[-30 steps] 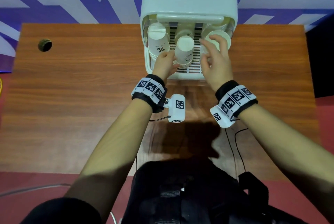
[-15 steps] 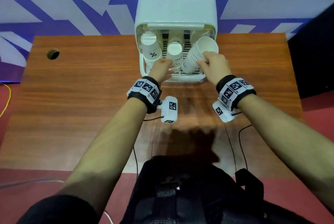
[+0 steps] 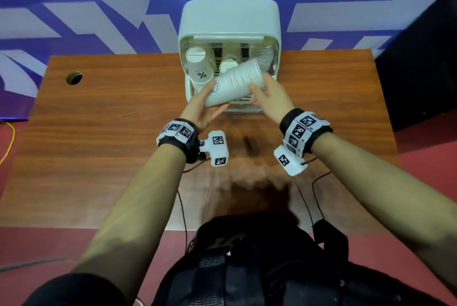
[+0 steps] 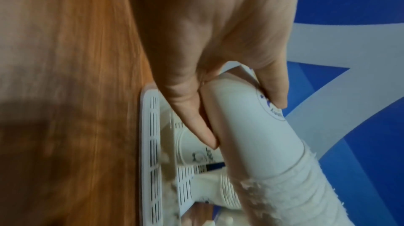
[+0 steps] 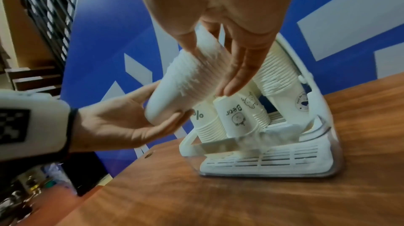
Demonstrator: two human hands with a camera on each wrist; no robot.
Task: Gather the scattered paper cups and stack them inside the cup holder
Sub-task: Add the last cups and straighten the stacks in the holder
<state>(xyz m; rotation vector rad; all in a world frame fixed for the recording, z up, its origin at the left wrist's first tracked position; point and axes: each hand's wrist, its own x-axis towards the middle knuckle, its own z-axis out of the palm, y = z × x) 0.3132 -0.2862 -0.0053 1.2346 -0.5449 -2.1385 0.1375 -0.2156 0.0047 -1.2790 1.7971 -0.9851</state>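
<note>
Wooden worktop (image 3: 99, 132), blue-and-white wall behind. Left grip (image 3: 205, 110): clasped round the base end of a nested paper-cup stack (image 3: 235, 85), which is held tilted in front of the white cup holder (image 3: 228, 21). Right grip (image 3: 269, 98): thumb and fingers clamped on the rim end. Handling, judged: light, thin-walled, crushable; nested cups may slide apart, so support both ends and squeeze gently.

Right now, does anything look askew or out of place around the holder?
Yes. One stack is tilted nearly sideways in front of the holder rather than standing in it like the other stacks. The left hand grips its base, the right hand its rim end.
</note>
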